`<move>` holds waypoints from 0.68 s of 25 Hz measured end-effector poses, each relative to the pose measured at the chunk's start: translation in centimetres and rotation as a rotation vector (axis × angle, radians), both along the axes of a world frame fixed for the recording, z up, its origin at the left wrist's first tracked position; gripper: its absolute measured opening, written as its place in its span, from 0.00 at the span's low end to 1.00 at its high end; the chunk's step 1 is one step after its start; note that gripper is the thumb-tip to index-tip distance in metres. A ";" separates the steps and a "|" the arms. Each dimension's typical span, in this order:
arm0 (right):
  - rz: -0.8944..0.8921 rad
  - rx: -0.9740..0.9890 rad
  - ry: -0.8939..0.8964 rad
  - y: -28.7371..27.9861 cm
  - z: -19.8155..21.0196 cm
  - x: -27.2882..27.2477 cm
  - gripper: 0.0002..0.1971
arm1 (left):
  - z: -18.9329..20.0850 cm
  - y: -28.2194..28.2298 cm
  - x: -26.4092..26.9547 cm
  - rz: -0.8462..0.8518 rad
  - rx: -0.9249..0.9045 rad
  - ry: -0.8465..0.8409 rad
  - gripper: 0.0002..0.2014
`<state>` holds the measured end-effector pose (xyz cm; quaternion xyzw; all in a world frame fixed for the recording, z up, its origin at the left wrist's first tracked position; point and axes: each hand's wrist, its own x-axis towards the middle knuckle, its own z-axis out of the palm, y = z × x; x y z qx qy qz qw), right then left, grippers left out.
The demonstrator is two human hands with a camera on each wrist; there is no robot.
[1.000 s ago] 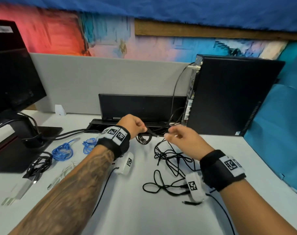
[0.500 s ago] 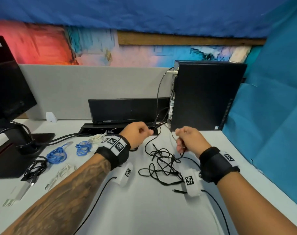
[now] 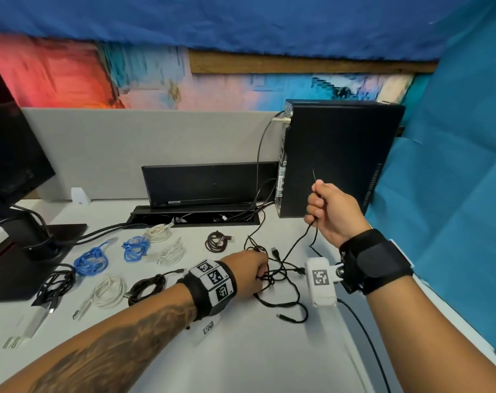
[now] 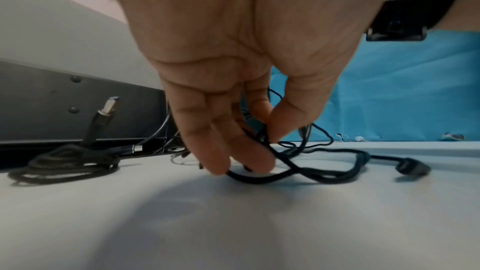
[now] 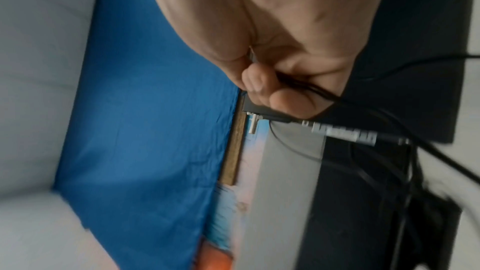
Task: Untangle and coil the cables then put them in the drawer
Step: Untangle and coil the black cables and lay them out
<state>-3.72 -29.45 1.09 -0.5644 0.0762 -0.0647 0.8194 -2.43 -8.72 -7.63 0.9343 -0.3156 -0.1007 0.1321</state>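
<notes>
Pinching a strand of the tangled thin black cable (image 3: 280, 275) between thumb and forefinger, the left hand (image 3: 248, 272) sits low on the white desk (image 3: 241, 350), in front of the black upright computer tower (image 3: 337, 160); its other fingers (image 4: 218, 151) reach down to a loop of that cable on the desk surface. The right hand (image 3: 330, 211) is raised in front of the tower's lower part, its fingers (image 5: 291, 98) curled tight round another length of the same black cable, which runs down from the fist to the tangle on the desk. A short end of cable sticks up above the fist.

Left of the tower lies a small dark coiled cable (image 3: 217, 242) with its plug pointing towards the tower. Further left of the tower lie two blue cable bundles (image 3: 92, 259), several white cable bundles (image 3: 170, 252), and black braided coils (image 3: 147, 287) nearer the person. At the far left, well apart from the tower, a black monitor (image 3: 11, 154) stands on its base. No drawer shows in any view.
</notes>
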 end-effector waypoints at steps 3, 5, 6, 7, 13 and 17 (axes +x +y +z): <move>-0.055 -0.206 0.032 -0.4 -0.2 -0.1 0.07 | 0.1 1.0 0.9 0.043 -0.165 0.013 0.09; -0.061 -0.245 0.038 -0.5 -0.3 0.0 0.07 | 0.2 1.7 1.4 0.065 -0.210 0.039 0.10; -0.060 -0.236 0.032 -0.6 -0.1 0.0 0.07 | 0.5 2.1 1.5 0.077 -0.173 0.029 0.10; -0.049 -0.207 0.020 -0.6 0.1 0.1 0.07 | 0.8 2.4 1.5 0.095 -0.112 0.001 0.09; 0.134 0.172 -0.180 1.4 3.8 0.6 0.12 | 3.7 -0.5 -0.1 -0.003 -0.549 0.188 0.23; 0.038 0.137 -0.304 1.8 6.8 0.9 0.10 | 2.0 -2.2 -0.7 -0.174 -0.593 0.486 0.11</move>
